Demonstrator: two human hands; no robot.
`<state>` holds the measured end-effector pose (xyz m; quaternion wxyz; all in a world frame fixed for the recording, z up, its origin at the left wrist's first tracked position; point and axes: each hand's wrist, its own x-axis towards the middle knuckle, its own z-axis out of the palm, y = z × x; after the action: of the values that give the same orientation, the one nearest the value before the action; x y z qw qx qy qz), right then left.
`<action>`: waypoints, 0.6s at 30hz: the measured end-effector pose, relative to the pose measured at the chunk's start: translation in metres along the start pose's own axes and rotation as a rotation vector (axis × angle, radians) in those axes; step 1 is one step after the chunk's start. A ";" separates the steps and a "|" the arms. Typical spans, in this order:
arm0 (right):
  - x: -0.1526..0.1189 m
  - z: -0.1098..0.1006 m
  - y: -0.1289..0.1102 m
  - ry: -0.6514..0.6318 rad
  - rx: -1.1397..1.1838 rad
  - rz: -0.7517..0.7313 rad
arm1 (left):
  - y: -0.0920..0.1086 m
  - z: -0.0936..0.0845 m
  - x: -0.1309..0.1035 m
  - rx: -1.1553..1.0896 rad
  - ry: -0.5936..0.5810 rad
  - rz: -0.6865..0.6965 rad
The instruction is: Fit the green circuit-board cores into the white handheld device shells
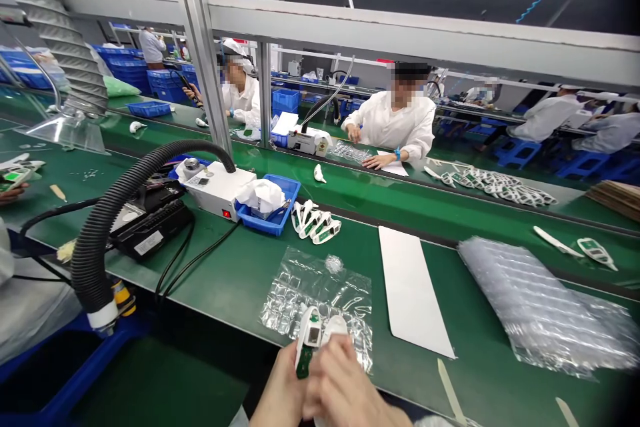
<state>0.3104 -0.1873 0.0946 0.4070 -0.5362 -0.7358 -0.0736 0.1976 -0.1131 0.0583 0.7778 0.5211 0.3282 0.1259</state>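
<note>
At the bottom centre of the frame both hands are brought together, touching, around one small white plastic device shell with a green circuit board and a small square display window (309, 340). The left hand (283, 390) is closed on its lower end from the left, and the right hand (345, 390) is wrapped on it from the right, next to a second white rounded shell piece (334, 328) that rises just beside the first; which of the hands grips that second piece I cannot tell. The held parts sit over the near edge of the green mat-covered surface (240, 273), just in front of a clear sheet of bubble wrap (320, 290) lying flat there.

To the right of that sheet lies a long white paper strip (410, 287), and further right a thick stack of clear bubble wrap sheets (540, 300). Above the sheet, in mid-frame, a cluster of white and green device shells (315, 220) lies beside a blue plastic tray holding white cloth (267, 203). Left of the tray stands a white box-shaped machine with a red switch (217, 190), and a black ribbed hose (107, 227) arches over the left of the frame. Across the belt, in the upper centre, a person in a white coat (395, 123) rests both hands on the far surface.
</note>
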 end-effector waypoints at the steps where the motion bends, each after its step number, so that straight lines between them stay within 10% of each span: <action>1: 0.002 0.000 -0.003 0.019 0.020 -0.023 | -0.001 -0.002 0.001 -0.001 0.031 -0.011; 7: 0.019 -0.010 0.002 -0.231 0.062 0.334 | -0.008 -0.009 0.005 0.027 0.141 0.033; 18: 0.013 0.000 0.008 -0.302 0.218 0.675 | -0.014 -0.006 0.004 0.009 0.194 0.063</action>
<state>0.3160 -0.1747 0.1012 0.3499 -0.7066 -0.5732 0.2229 0.1945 -0.1129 0.0432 0.7355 0.5202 0.3860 0.1985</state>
